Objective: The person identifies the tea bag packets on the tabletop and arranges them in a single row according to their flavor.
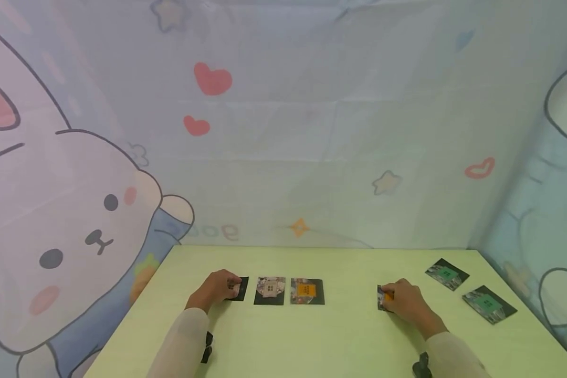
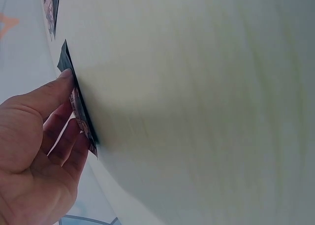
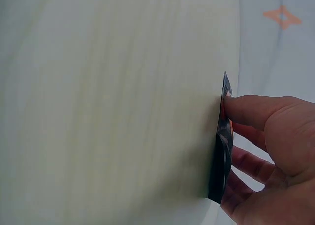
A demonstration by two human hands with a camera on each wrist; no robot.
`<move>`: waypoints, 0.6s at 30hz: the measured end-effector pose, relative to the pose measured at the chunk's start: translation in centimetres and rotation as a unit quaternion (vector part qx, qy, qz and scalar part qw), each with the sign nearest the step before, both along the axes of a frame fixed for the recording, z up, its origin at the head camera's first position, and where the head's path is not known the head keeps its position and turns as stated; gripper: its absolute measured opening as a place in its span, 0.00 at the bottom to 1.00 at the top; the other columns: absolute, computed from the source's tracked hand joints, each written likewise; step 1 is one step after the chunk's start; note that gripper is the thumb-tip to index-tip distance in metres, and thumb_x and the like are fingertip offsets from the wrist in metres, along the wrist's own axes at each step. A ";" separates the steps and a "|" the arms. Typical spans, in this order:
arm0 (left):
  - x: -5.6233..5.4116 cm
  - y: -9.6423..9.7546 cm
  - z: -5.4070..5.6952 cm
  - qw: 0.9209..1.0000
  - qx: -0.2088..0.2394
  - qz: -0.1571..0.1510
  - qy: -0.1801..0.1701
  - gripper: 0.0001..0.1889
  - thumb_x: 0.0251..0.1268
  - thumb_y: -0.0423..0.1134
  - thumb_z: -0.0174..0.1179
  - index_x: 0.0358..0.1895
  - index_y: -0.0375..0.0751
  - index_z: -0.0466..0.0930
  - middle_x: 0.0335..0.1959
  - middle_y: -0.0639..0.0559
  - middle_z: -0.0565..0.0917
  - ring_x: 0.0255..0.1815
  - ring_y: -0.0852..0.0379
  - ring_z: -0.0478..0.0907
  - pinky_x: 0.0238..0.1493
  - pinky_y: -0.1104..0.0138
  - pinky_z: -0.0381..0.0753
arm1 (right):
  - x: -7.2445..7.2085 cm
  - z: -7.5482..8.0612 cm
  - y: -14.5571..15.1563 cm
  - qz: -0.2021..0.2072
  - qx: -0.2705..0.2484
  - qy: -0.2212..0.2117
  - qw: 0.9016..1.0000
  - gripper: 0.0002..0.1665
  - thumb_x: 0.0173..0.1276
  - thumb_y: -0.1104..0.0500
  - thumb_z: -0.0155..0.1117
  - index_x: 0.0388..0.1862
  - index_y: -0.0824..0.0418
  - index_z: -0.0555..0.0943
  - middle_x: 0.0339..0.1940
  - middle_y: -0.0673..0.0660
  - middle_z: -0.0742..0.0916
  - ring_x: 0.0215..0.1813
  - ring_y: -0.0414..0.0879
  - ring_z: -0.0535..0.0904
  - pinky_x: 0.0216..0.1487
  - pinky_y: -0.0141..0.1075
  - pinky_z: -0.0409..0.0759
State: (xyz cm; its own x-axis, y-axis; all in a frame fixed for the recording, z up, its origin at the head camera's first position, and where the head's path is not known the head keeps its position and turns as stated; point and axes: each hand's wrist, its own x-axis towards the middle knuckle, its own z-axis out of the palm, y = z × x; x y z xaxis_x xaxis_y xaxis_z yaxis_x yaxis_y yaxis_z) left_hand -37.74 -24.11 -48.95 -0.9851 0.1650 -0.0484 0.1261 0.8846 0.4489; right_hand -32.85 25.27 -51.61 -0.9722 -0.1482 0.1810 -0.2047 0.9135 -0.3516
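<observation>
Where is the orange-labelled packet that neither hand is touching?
In the head view, the untouched orange-labelled packet lies near the middle of the table, just right of the free pale-labelled packet and left of the right hand.

The head camera looks forward and down over the table (image 1: 331, 341), shared by closer wrist views

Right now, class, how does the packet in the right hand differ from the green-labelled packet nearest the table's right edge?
The held packet shows an orange patch; the green-labelled packet shows a green one. The right hand pinches the held packet, partly hiding it; the green-labelled packet lies untouched, its face fully visible. Both look thin, with dark printed areas.
</observation>
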 end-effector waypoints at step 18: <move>0.1 0.2 0.0 1.000 -0.001 0.004 -0.002 0.18 0.66 0.32 0.68 0.58 0.43 0.86 0.65 0.37 0.79 0.67 0.35 0.76 0.64 0.44 0.78 | -1.6 0.0 -4.4 0.037 -0.027 -0.023 0.999 0.22 0.63 0.60 0.72 0.56 0.65 0.86 0.47 0.62 0.85 0.49 0.54 0.79 0.54 0.55 0.72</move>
State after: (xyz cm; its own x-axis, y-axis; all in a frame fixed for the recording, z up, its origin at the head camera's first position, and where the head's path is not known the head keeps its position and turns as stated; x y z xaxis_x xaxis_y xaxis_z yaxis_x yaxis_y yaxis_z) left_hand -37.60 -23.94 -48.93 -0.9863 0.1563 -0.0527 0.1165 0.8864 0.4481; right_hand -34.43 20.86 -51.61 -0.9664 -0.2117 0.1456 -0.2537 0.8757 -0.4108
